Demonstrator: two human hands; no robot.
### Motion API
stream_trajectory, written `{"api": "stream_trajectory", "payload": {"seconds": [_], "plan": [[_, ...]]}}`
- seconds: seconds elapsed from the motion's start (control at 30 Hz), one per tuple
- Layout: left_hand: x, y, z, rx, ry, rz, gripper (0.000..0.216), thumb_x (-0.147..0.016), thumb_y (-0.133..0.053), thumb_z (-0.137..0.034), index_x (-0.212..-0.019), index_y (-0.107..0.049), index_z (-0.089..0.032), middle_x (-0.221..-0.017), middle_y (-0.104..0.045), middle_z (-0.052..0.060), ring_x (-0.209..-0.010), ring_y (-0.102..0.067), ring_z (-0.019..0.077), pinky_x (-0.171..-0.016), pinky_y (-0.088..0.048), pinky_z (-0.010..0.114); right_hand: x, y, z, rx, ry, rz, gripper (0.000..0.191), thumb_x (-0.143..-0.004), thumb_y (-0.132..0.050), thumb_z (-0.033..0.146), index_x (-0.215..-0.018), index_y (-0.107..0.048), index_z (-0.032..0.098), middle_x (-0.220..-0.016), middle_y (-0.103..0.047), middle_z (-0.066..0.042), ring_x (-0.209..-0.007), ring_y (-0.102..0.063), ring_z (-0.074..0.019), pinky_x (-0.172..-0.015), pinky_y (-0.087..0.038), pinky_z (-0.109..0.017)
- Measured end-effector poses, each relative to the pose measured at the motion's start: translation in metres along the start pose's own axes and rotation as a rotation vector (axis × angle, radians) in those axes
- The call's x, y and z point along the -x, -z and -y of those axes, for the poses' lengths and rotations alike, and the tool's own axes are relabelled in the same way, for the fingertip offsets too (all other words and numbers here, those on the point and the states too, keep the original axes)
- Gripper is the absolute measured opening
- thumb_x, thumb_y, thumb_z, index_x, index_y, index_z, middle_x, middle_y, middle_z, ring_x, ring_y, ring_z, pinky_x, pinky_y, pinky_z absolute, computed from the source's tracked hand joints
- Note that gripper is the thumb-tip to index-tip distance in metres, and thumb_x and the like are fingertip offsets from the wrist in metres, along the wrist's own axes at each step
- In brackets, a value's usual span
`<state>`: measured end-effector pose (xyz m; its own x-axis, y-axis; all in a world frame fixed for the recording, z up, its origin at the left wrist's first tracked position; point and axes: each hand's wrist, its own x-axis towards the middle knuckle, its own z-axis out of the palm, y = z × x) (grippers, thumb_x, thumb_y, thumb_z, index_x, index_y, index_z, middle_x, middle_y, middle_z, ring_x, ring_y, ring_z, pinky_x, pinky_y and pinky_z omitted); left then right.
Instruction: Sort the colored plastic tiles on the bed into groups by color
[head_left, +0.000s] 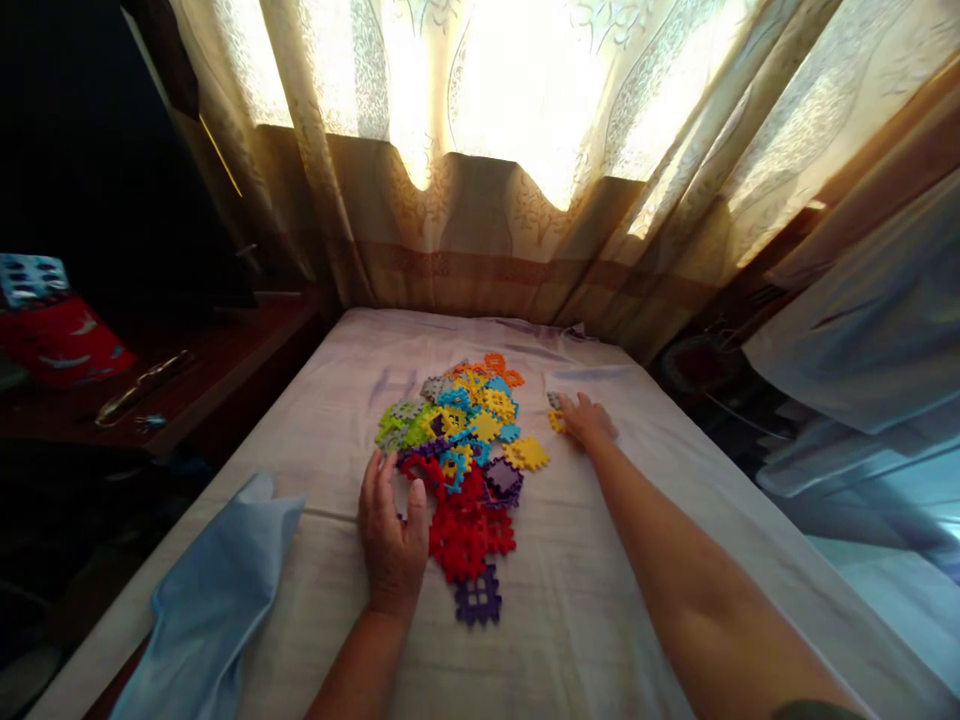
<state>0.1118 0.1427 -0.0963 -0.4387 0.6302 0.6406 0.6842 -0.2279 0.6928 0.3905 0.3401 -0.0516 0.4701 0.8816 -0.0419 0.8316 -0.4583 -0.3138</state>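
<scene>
A heap of flat plastic interlocking tiles in red, yellow, blue, green, grey, orange and purple lies on a bed covered by a pale sheet. My left hand rests flat on the sheet at the heap's left edge, fingers stretched out beside the red tiles. My right hand reaches to the heap's right side, fingers laid over a small yellow tile and a grey one. A lone purple tile lies nearest to me.
A light blue cloth lies on the bed's near left corner. Patterned curtains hang behind the bed. A dark wooden side table with a red item stands to the left. Pale fabric hangs at the right.
</scene>
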Motion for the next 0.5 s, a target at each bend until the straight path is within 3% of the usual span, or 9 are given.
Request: {"api": "stream_trajectory", "payload": {"seconds": [0.07, 0.13, 0.23, 0.33, 0.4, 0.5], "plan": [[0.001, -0.001, 0.003, 0.012, 0.041, 0.017, 0.043, -0.096, -0.048, -0.038, -0.135, -0.052, -0.019, -0.146, -0.048, 0.017, -0.137, -0.045, 0.026, -0.115, -0.036, 0.048, 0.004, -0.012, 0.006, 0.027, 0.057, 0.03, 0.059, -0.095, -0.034, 0.058, -0.14, -0.054, 0.024, -0.143, -0.051, -0.018, -0.133, -0.046, -0.0363, -0.106, -0.034, -0.062], [0.002, -0.002, 0.003, 0.038, 0.088, 0.046, 0.045, -0.096, -0.048, -0.039, -0.137, -0.05, -0.02, -0.149, -0.045, 0.016, -0.14, -0.041, 0.0257, -0.117, -0.034, 0.047, 0.023, -0.025, 0.02, 0.001, 0.216, 0.035, 0.057, -0.095, -0.035, 0.056, -0.136, -0.058, 0.023, -0.14, -0.055, -0.018, -0.131, -0.049, -0.0354, -0.106, -0.035, -0.061], [0.003, -0.002, 0.003, 0.056, 0.143, 0.071, 0.048, -0.096, -0.048, -0.041, -0.139, -0.049, -0.021, -0.151, -0.042, 0.015, -0.142, -0.039, 0.0257, -0.119, -0.031, 0.047, 0.061, -0.039, 0.042, -0.115, 0.443, 0.074, 0.054, -0.096, -0.037, 0.053, -0.132, -0.061, 0.021, -0.133, -0.061, -0.015, -0.125, -0.055, -0.0309, -0.104, -0.041, -0.051], [0.003, 0.0, 0.004, 0.063, 0.189, 0.057, 0.048, -0.096, -0.048, -0.043, -0.139, -0.049, -0.021, -0.152, -0.042, 0.015, -0.143, -0.037, 0.0257, -0.119, -0.032, 0.046, 0.083, -0.038, 0.061, -0.261, 0.654, 0.135, 0.051, -0.095, -0.041, 0.053, -0.127, -0.064, 0.022, -0.128, -0.066, -0.01, -0.118, -0.061, -0.0246, -0.101, -0.046, -0.038], [0.003, 0.001, 0.004, 0.062, 0.207, 0.049, 0.049, -0.096, -0.047, -0.043, -0.139, -0.049, -0.02, -0.153, -0.04, 0.016, -0.144, -0.036, 0.0259, -0.119, -0.031, 0.045, 0.075, -0.029, 0.072, -0.294, 0.676, 0.126, 0.048, -0.095, -0.042, 0.055, -0.12, -0.068, 0.024, -0.12, -0.07, -0.007, -0.112, -0.064, -0.0231, -0.097, -0.048, -0.035], [0.004, 0.001, 0.004, 0.071, 0.213, 0.05, 0.049, -0.096, -0.047, -0.042, -0.14, -0.047, -0.02, -0.154, -0.038, 0.016, -0.145, -0.034, 0.0263, -0.12, -0.029, 0.045, 0.035, -0.014, 0.093, -0.225, 0.527, 0.036, 0.048, -0.096, -0.04, 0.052, -0.117, -0.07, 0.021, -0.117, -0.071, -0.009, -0.11, -0.064, -0.025, -0.096, -0.047, -0.037]]}}
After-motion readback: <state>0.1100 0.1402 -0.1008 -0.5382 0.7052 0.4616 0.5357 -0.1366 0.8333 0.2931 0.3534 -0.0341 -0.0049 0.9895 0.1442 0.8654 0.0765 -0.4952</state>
